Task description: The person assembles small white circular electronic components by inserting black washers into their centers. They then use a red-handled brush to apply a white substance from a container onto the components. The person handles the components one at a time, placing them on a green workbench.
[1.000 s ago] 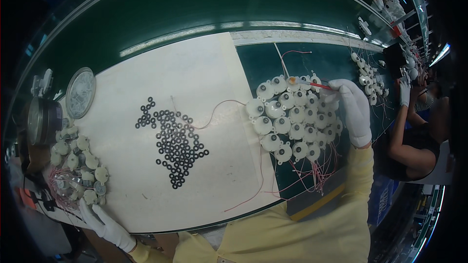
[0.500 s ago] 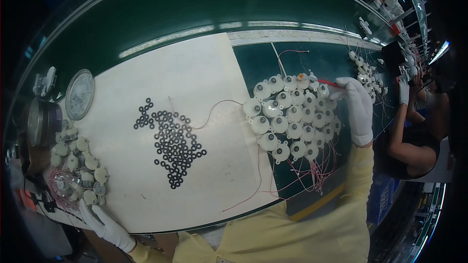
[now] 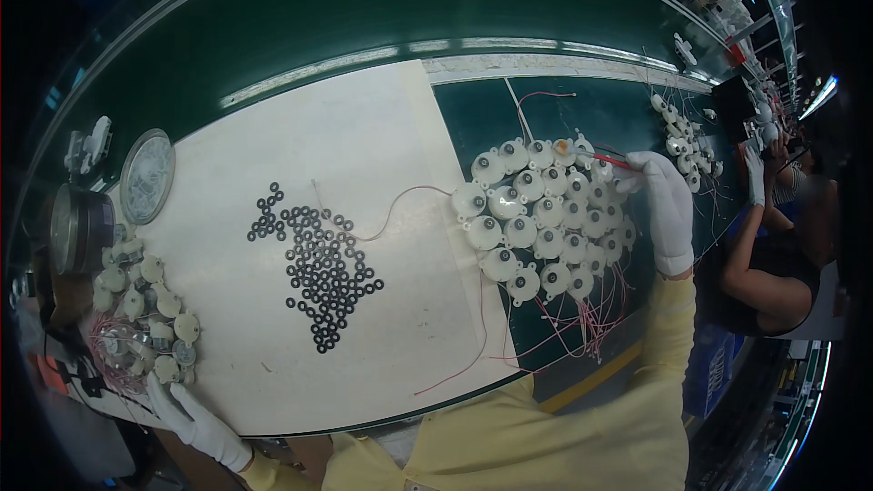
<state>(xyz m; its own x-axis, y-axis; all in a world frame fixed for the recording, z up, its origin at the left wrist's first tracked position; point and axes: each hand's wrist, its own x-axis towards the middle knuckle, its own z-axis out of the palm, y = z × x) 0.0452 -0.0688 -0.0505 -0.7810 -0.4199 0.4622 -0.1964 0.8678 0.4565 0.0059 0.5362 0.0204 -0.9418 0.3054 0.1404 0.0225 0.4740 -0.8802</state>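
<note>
My right hand (image 3: pixel 666 209), in a white glove, pinches a slim red-handled brush (image 3: pixel 607 160). Its orange-brown tip lies over the far edge of a cluster of round white motors (image 3: pixel 548 212), each with a dark centre. Thin pink wires (image 3: pixel 593 332) trail from the cluster toward me. At the lower left, my gloved left hand (image 3: pixel 198 425) rests by the table edge with its fingers apart, holding nothing. Just beyond its fingertips sits a heap of cream-coloured motors (image 3: pixel 156 302) with tangled pink wires.
Many small black rings (image 3: pixel 329 271) lie spread on the white sheet (image 3: pixel 400 127). A round clear-lidded dish (image 3: pixel 147 177) and a round metal tin (image 3: pixel 80 229) stand at the left. A co-worker's gloved hand (image 3: pixel 754 173) is at the right, near more wired motors (image 3: pixel 684 141).
The brush and my right hand have shifted very slightly, with the brush tip still over the far motors. My left hand stays put. The co-worker's gloved hand has moved a little.
</note>
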